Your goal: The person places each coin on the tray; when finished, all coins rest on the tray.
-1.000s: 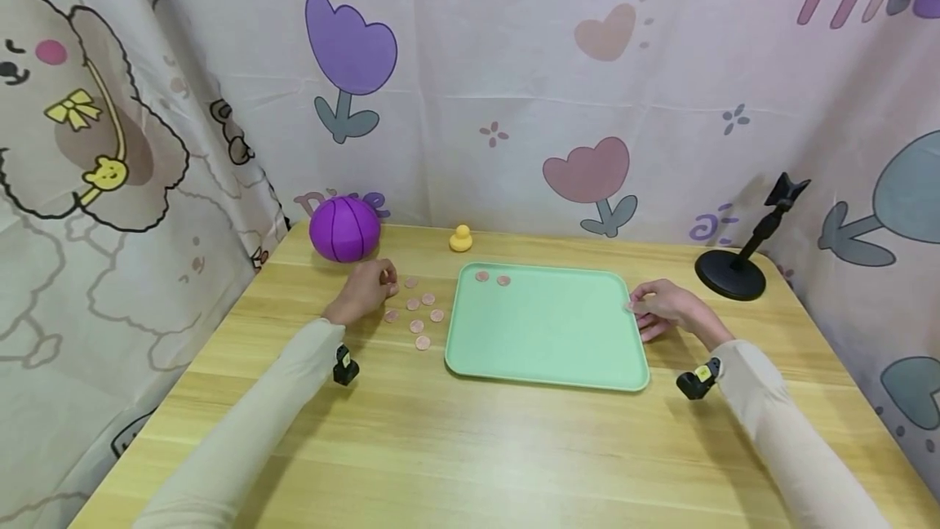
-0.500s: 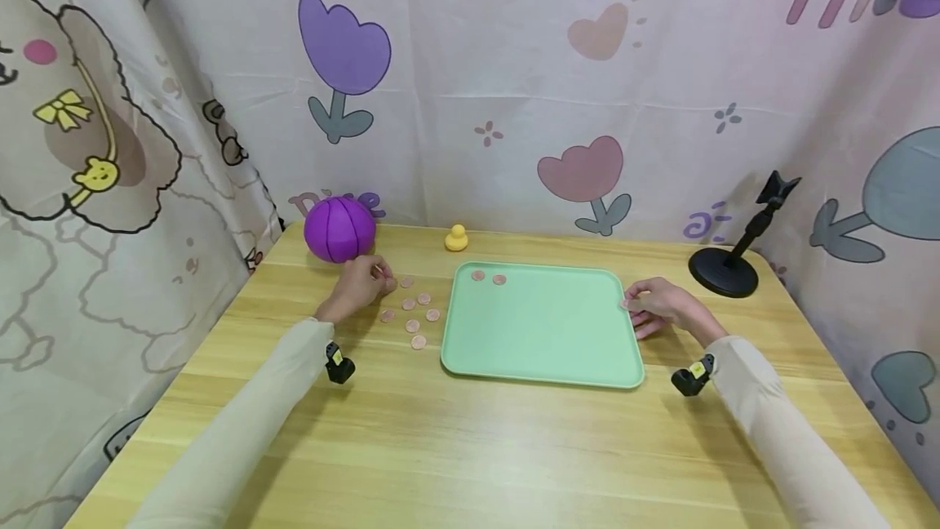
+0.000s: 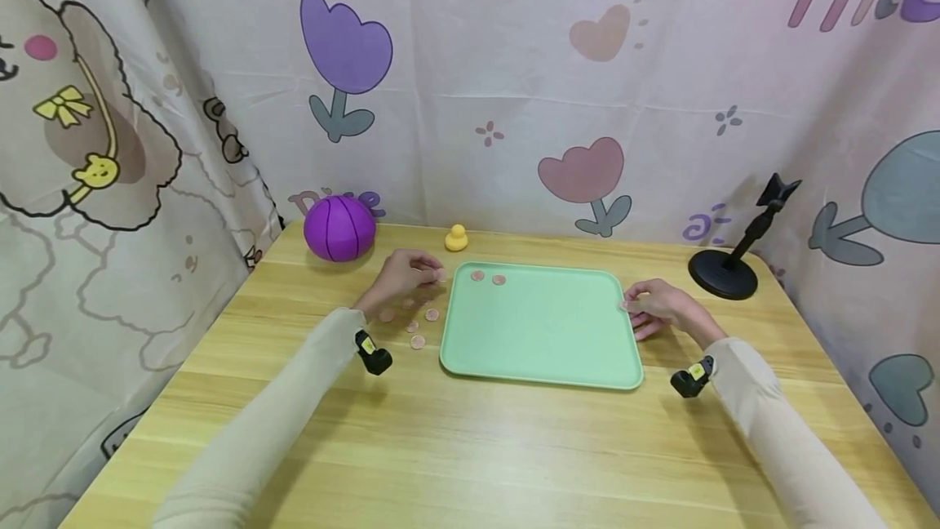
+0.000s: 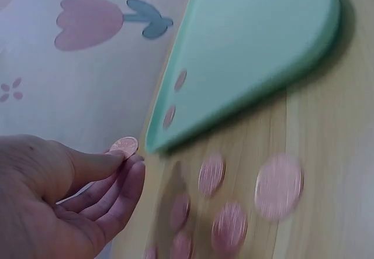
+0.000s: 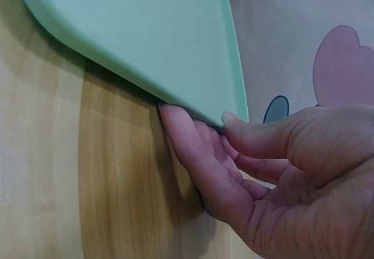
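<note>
Between thumb and fingertips my left hand [image 3: 402, 274] pinches a copper-coloured coin [image 4: 125, 146], held just off the tray's far left corner. Beneath and beside that hand, several similar coins [image 3: 417, 342] lie loose on the table, some partly hidden by it. The mint-green tray [image 3: 543, 333] carries two coins [image 3: 488, 277] near its far left corner. At the tray's right side, my right hand [image 3: 657, 308] grips the rim, thumb [image 5: 236, 127] on the edge and fingers against its outer side.
A purple ball [image 3: 339, 228] sits at the table's back left, and a yellow rubber duck [image 3: 456, 238] stands behind the tray. A black stand [image 3: 723, 272] with a round base is at the back right. A printed curtain [image 3: 455, 47] hangs behind the wooden table [image 3: 470, 455].
My left hand has picked up a coin by the ball and moved right with it, close to the tray's left edge. The right hand stays at the tray's rim.
</note>
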Demonstrator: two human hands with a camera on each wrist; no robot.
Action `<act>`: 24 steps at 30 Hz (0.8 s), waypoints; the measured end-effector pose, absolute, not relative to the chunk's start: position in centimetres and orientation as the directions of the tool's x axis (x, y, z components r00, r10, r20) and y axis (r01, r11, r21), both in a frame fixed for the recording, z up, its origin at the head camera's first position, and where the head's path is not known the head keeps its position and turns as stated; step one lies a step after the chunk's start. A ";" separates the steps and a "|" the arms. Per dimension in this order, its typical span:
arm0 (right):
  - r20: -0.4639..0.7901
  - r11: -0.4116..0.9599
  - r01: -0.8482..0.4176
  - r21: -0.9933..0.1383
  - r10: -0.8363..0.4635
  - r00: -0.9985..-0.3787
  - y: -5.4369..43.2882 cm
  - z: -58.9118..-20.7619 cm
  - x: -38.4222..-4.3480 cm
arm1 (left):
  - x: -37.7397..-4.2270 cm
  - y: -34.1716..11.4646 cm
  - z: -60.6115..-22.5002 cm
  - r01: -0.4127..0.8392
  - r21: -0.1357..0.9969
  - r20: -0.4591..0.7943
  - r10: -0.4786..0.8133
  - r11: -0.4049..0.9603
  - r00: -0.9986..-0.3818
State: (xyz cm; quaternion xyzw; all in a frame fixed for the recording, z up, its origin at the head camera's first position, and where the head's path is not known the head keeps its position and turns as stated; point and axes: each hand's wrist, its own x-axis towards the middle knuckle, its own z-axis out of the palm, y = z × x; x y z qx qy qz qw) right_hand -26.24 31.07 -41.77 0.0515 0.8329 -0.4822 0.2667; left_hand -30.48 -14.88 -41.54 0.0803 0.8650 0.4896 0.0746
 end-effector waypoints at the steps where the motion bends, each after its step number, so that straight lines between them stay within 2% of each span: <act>1: -0.496 0.529 0.347 -0.774 -0.168 -0.852 31.0 -41.8 -26.2 | -30.5 -14.4 -41.6 0.056 0.867 -0.061 0.216 0.495 -0.974; 8: -0.492 0.539 0.338 -0.772 -0.168 -0.854 31.1 -41.8 -26.3 | -30.5 -10.5 -42.1 0.022 0.926 -0.081 0.254 0.378 -0.964; 13: -0.496 0.540 0.344 -0.768 -0.162 -0.853 31.0 -41.8 -26.3 | -30.4 -8.1 -42.6 0.083 0.906 -0.032 0.262 0.416 -0.965; 24: -0.506 0.548 0.351 -0.759 -0.158 -0.848 31.0 -41.9 -26.3 | -30.7 -5.3 -43.6 -0.014 0.914 -0.144 0.292 0.405 -0.946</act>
